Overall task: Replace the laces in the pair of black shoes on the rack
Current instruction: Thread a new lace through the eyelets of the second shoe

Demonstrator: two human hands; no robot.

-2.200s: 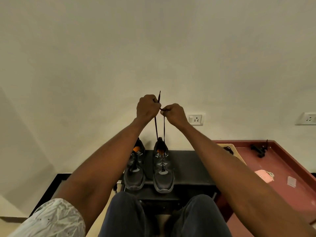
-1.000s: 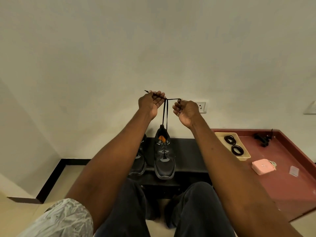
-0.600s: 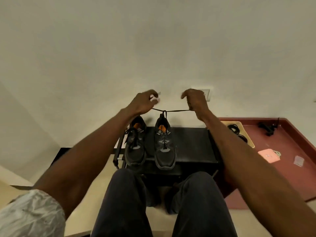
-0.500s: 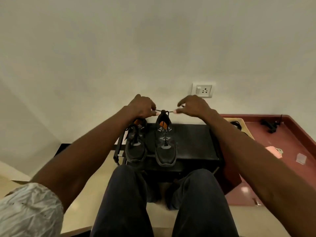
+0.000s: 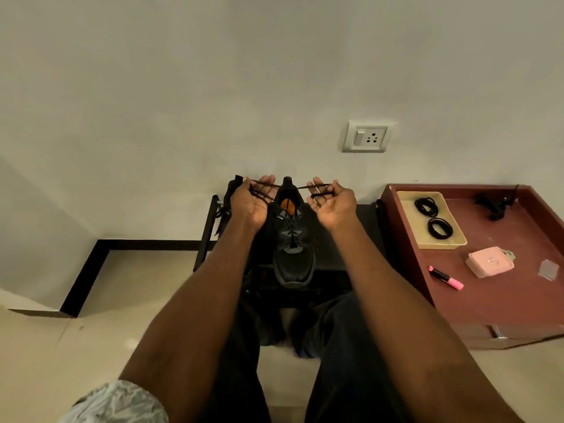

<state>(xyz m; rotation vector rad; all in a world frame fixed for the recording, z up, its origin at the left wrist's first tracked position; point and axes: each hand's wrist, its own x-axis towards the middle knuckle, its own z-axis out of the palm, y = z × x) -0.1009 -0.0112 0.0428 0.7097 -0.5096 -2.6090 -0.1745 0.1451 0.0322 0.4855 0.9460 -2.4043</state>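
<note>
The right black shoe (image 5: pixel 293 261) stands on the black rack (image 5: pixel 354 239), toe toward me, its orange lining showing. The black lace (image 5: pixel 302 187) runs from its top eyelets out to both sides. My left hand (image 5: pixel 252 204) is palm up just left of the shoe's collar, with lace strands looped across its curled fingers. My right hand (image 5: pixel 331 207) mirrors it on the right side, also palm up with the lace over its fingers. The left shoe (image 5: pixel 234 187) is mostly hidden behind my left hand and forearm.
A red-brown table (image 5: pixel 503 300) stands to the right. On it are a tan tray (image 5: pixel 451 244) with two coiled black laces (image 5: pixel 439 228), a pink case (image 5: pixel 489 262), a pink marker (image 5: pixel 446 277) and a black clip (image 5: pixel 494 204). A wall socket (image 5: pixel 367 136) is above.
My hands came down from above the shoe, pulled the lace ends apart sideways, and have turned palm up with the lace looped over the fingers.
</note>
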